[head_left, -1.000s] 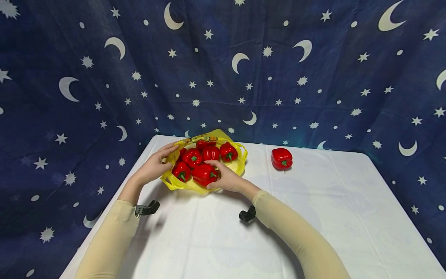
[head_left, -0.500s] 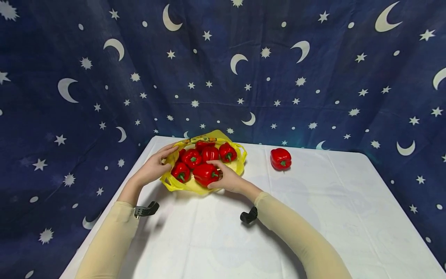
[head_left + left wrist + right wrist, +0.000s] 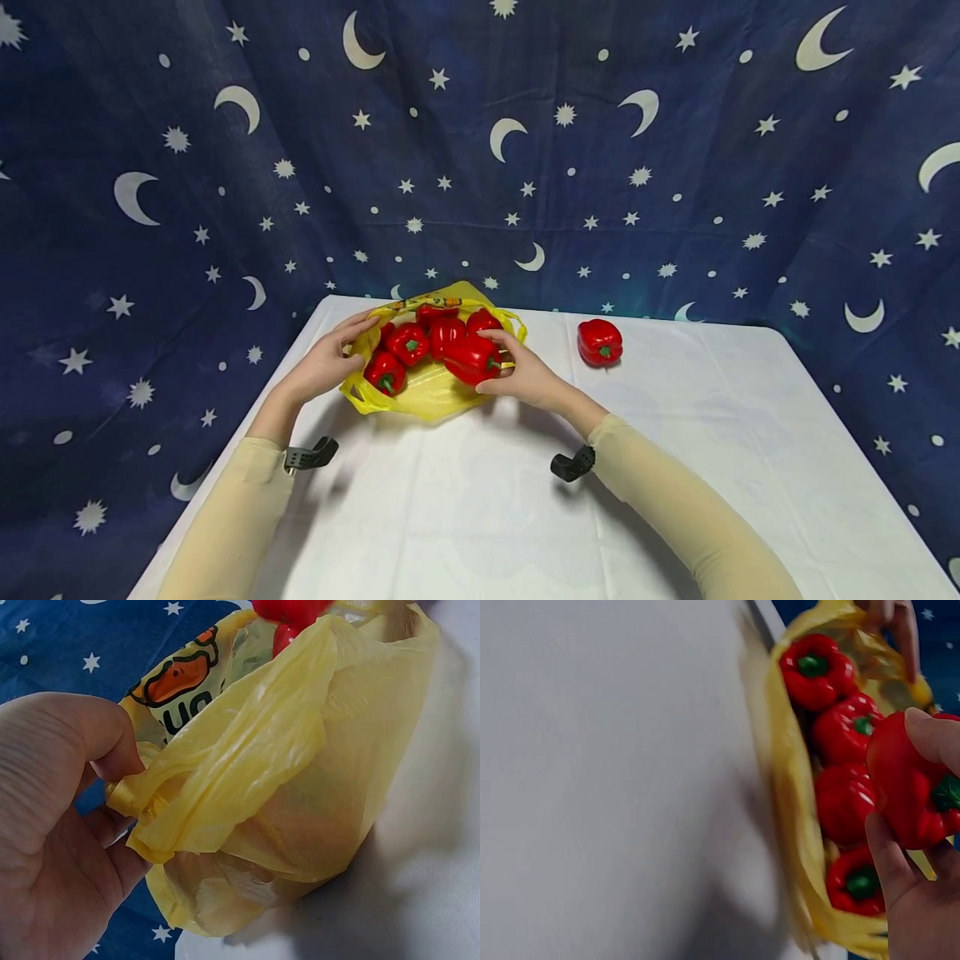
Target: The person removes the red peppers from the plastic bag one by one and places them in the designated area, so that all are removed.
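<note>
My left hand (image 3: 322,367) grips the left edge of a yellow plastic bag (image 3: 431,398), which lies with its mouth facing me. In the left wrist view, thumb and fingers pinch the gathered rim of the bag (image 3: 292,787). Between the thumb and fingers of my right hand (image 3: 534,380) is a red bell pepper (image 3: 469,358) with a green stem, at the right side of the bag's mouth. The right wrist view shows this bell pepper (image 3: 904,784) close up. Several other red bell peppers (image 3: 408,343) rest inside the bag, some partly hidden.
Another red bell pepper (image 3: 600,342) sits on the white tablecloth (image 3: 480,517), to the right of the bag. A dark blue curtain (image 3: 465,142) with moons and stars hangs behind the table and at its sides.
My right hand has lifted its bell pepper and moved it right, from the front of the bag to its right side. The left hand stays at the bag's rim.
</note>
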Tool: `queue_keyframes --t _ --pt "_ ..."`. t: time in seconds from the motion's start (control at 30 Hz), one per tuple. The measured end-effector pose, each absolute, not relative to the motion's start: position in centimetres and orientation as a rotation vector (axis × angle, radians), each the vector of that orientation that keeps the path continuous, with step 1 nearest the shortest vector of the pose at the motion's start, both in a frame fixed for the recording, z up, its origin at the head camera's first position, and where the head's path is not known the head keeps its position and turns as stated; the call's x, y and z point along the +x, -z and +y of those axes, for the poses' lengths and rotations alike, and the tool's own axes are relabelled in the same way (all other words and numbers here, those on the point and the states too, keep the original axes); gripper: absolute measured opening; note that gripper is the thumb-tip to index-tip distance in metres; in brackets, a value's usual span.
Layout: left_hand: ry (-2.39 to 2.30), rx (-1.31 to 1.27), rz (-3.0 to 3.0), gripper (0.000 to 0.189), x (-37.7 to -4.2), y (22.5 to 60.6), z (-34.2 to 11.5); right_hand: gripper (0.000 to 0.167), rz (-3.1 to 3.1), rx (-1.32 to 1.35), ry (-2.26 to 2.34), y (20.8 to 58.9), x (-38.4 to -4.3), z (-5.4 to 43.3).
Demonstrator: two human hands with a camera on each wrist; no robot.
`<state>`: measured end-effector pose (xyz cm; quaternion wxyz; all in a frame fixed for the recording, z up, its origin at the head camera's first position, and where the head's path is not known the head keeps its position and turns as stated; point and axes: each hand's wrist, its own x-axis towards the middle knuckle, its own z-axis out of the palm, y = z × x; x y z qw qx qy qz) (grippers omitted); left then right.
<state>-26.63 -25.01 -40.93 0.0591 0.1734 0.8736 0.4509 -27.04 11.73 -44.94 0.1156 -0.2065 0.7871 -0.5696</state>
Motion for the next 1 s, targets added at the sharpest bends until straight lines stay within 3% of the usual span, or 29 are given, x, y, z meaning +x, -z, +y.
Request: queue_keyframes --t 1.0 --pt "-1.356 0.487 2.649 0.073 -25.8 40.3 -24.0 0.094 2.532 -0.265 1.882 40.3 -25.4 26.8"
